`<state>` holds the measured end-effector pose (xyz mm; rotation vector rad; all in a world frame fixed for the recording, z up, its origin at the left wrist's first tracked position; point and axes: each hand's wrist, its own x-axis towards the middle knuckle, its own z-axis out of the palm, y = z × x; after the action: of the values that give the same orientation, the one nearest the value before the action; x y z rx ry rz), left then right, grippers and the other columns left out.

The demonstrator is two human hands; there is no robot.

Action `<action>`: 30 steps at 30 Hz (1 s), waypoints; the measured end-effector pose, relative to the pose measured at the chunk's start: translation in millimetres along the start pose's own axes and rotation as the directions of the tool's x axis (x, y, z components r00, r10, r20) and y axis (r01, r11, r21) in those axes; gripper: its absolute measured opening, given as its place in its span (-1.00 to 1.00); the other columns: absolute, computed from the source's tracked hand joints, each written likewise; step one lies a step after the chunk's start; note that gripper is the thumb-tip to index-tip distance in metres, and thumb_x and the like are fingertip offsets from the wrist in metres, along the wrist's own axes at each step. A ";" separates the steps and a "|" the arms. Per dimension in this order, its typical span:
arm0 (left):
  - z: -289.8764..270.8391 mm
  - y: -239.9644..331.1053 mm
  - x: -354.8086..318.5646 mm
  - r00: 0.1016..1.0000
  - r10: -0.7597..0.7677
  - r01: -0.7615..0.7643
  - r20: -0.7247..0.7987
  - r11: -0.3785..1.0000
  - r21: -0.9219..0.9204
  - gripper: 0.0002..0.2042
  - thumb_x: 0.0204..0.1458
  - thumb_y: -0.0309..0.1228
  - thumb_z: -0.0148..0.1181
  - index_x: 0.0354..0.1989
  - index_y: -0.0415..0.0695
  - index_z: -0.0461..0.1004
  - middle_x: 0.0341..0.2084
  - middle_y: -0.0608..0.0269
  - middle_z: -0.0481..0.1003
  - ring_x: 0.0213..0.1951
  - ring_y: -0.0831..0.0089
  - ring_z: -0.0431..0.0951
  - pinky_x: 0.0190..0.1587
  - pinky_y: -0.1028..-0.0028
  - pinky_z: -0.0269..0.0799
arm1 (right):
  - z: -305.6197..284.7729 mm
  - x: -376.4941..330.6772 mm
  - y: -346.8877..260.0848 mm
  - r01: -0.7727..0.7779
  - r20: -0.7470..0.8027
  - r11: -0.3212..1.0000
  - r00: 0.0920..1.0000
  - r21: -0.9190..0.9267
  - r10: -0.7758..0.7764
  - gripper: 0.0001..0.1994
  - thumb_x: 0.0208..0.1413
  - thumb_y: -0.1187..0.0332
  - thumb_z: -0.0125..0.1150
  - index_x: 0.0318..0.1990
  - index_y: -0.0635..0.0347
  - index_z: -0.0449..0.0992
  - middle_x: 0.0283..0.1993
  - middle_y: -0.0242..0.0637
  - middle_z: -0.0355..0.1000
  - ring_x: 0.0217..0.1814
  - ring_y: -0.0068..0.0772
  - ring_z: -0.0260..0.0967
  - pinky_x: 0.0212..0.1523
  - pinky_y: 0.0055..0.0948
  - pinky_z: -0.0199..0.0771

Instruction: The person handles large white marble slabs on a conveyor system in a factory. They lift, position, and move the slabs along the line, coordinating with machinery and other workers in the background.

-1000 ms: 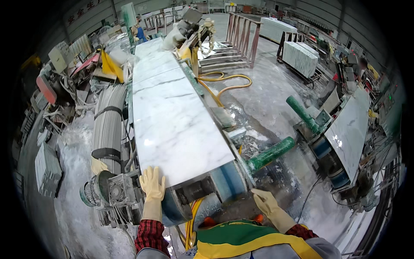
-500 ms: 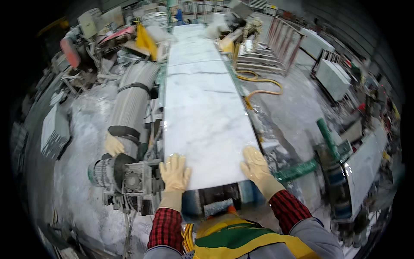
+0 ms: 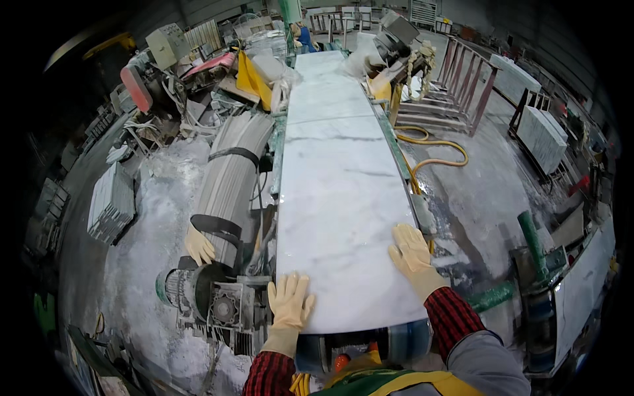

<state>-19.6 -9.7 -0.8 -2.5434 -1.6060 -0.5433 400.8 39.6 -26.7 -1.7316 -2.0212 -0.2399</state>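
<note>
Cream rubber gloves cover both hands, which lie well apart with fingers extended, palms down on a white marble slab (image 3: 343, 251). The left hand (image 3: 289, 302) rests at the slab's near left corner, its fingers pointing away from the body; the right hand (image 3: 411, 254) lies farther up, along the right edge, angled inward. Red-and-black checked cuffs (image 3: 452, 317) show at both wrists, above a green-and-yellow apron (image 3: 422, 379). Grey-veined and glossy, the slab lies lengthwise on a conveyor whose blue belt (image 3: 409, 340) shows under its near end; another pale slab (image 3: 327, 86) lies end to end beyond it. Just left of the conveyor are a dusty gearmotor (image 3: 224, 309), a loose cream glove (image 3: 199, 246) and a strapped bundle of long grey strips (image 3: 228, 171). To the right, a yellow hose (image 3: 436, 162) loops across the wet, whitish concrete floor (image 3: 489, 191) near a reddish metal rack (image 3: 462, 86). Stacked slabs (image 3: 111, 203) stand farther left.
</note>
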 end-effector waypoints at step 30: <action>1.7 -4.8 -11.5 1.000 0.001 0.000 -0.021 1.000 0.025 -0.44 0.18 -0.14 0.39 0.37 0.06 0.53 0.37 0.14 0.52 0.40 0.05 0.44 0.42 -0.30 0.20 | -6.3 -10.9 -12.3 0.022 -0.082 0.998 0.996 -0.054 -0.027 -0.44 0.32 0.14 0.22 0.34 0.36 0.54 0.42 0.16 0.50 0.48 0.24 0.39 0.56 0.16 0.27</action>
<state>-27.9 -17.0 -6.9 -2.5119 -1.5951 -0.5448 391.4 24.9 -24.1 -1.7009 -1.9942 -0.3704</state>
